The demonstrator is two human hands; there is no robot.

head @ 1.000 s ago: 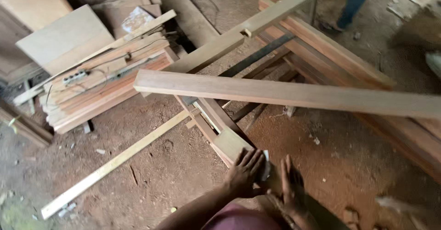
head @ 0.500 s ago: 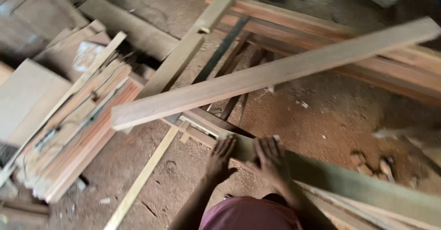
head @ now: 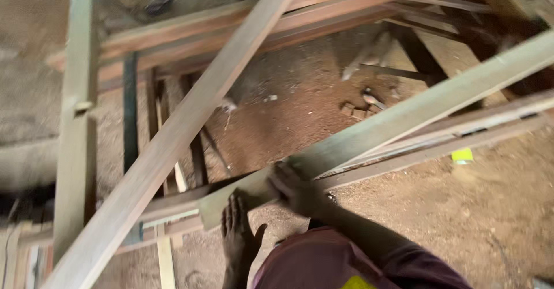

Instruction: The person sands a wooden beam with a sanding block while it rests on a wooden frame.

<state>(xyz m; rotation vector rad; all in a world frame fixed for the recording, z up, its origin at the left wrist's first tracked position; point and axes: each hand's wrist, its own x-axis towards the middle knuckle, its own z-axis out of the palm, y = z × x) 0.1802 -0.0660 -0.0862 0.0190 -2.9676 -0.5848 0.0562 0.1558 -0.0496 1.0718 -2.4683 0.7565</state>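
Observation:
A long grey-green plank [head: 404, 119] slants from low centre up to the right edge. My right hand [head: 297, 188] is closed over its near part, fingers wrapped on the upper face. Spread flat with its fingers apart, my left hand [head: 238, 234] touches the plank's near end [head: 216, 208] from below. My maroon sleeve [head: 346, 260] fills the bottom centre. A longer pale plank [head: 173, 139] crosses diagonally above, from bottom left to the top middle.
Reddish boards [head: 242, 26] lie stacked across the top. A pale upright-looking plank [head: 78, 122] runs along the left. More boards [head: 479, 122] lie under the grey-green plank at right. A small yellow-green object [head: 461, 155] and debris [head: 360, 110] sit on the dirt floor.
The view has swung right and closer. My right hand has shifted further along the grey-green plank and closed on it, while my left hand stays at its near end.

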